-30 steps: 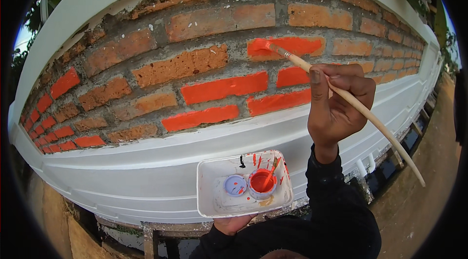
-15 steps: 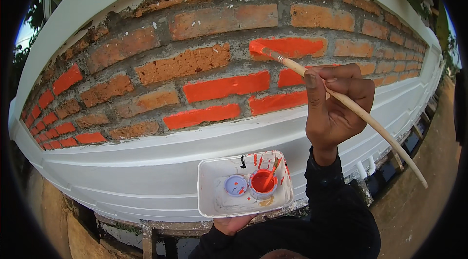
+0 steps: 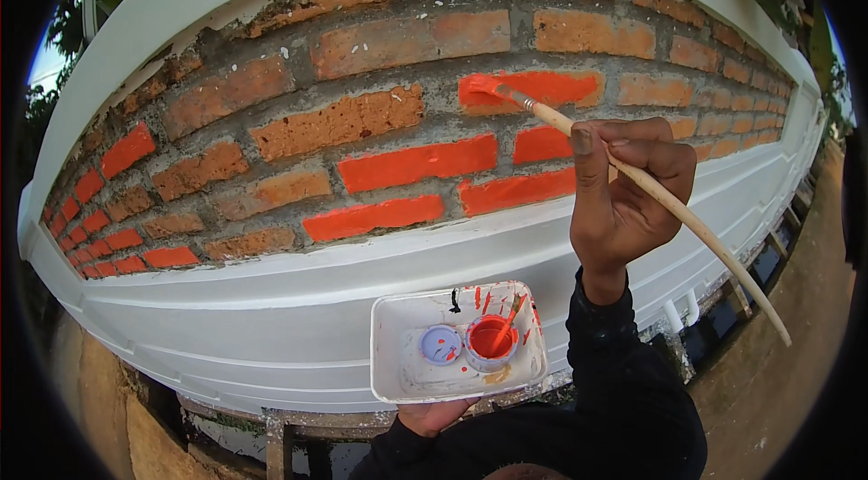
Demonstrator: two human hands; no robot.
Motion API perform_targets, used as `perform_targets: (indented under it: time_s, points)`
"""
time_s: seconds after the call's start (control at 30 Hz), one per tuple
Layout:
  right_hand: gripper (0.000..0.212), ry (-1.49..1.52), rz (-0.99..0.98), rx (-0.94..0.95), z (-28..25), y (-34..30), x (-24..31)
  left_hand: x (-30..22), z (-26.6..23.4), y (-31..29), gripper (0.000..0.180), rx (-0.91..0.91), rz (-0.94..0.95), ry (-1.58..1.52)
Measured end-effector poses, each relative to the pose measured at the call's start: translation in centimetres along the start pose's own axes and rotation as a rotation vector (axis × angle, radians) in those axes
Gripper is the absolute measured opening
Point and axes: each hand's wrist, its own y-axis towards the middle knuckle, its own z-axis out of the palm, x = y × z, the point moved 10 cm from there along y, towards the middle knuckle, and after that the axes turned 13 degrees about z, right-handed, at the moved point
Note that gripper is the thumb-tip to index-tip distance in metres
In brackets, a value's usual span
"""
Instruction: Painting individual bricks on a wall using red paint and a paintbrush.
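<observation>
My right hand (image 3: 633, 186) pinches a long, pale wooden-handled paintbrush (image 3: 669, 200). Its bristles touch the left part of a brick (image 3: 561, 87) that is largely coated in wet-looking orange-red paint, with bare brick along its lower right edge. Low in the view, my left hand (image 3: 436, 415) is under a white plastic tray (image 3: 398, 304), supporting it; most of its fingers are hidden beneath. Inside the tray stand an open jar of red paint (image 3: 488, 335) with a small orange brush (image 3: 509, 322) leaning in it, and a round pale lid (image 3: 440, 345) smeared with paint.
The brick wall (image 3: 389, 42) has grey mortar joints, with several red-painted bricks below and at the far left. A white frame and a ridged white ledge (image 3: 271, 322) border it. White pipes (image 3: 674, 313) stick out at lower right, beside a dirt path (image 3: 768, 381).
The brush tip has shifted slightly right along the brick, and the brick's left end shows more even red. The tray sits marginally further right in the view.
</observation>
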Motion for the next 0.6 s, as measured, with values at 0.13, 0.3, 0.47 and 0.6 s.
perform_targets:
  time_s: [0.13, 0.3, 0.47, 0.6]
  points:
    - [0.026, -0.076, 0.015, -0.058, -1.5, -0.3, -0.2, -0.4, -0.7, -0.2, 0.080, -0.101, 0.055, 0.212]
    - [0.026, -0.178, -0.032, 0.019, -0.4, 0.0, 0.3, 0.1, 0.0, -0.2, 0.084, 0.007, -0.007, 0.010]
    - [0.027, -0.058, 0.010, -0.028, -1.4, -0.9, -0.2, -0.2, 0.2, 0.0, 0.086, -0.049, 0.023, 0.208]
    - [0.028, -0.097, 0.017, 0.035, -0.4, -1.2, -0.5, -0.1, -0.4, 0.0, 0.088, -0.022, 0.005, 0.083]
